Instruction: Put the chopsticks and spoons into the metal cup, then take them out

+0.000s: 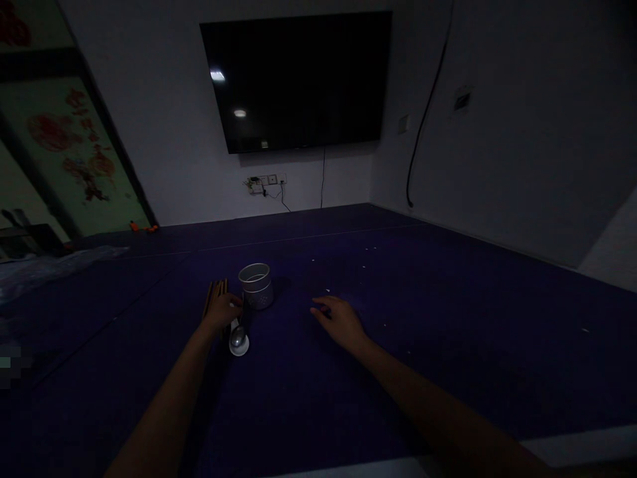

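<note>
One metal cup [257,292] stood upright near chopsticks [216,287]. Left grip [222,313] was at two spoons [237,337]; right grip [343,322] was well apart.

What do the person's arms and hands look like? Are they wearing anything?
The left hand and right hand are bare, without gloves. The left forearm and right forearm are long and bare too: no sleeves, watch or bracelet show. It's too dark to make out rings or small markings.
</note>
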The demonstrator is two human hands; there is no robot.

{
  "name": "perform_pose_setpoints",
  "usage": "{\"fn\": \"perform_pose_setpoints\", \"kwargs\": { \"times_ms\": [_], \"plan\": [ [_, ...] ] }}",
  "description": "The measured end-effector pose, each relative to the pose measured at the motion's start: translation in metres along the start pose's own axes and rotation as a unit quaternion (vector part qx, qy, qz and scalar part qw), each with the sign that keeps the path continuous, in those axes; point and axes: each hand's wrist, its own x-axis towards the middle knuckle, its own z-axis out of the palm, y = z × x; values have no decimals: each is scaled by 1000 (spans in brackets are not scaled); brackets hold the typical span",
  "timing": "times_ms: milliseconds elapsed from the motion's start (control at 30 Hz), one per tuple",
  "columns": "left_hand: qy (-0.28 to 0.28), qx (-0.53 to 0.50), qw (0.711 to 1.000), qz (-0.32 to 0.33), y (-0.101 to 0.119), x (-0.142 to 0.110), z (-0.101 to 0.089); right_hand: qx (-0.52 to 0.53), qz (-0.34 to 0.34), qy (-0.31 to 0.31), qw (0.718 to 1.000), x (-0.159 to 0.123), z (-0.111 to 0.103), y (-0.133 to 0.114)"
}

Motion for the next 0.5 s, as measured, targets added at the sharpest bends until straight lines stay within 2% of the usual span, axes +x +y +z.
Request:
{"fn": "perform_pose_setpoints", "kwargs": {
  "times_ms": [500],
  "plan": [
    [-33,122,991,47,12,-5,4,-6,-10,9,1000,-1,0,-1]
  ]
}}
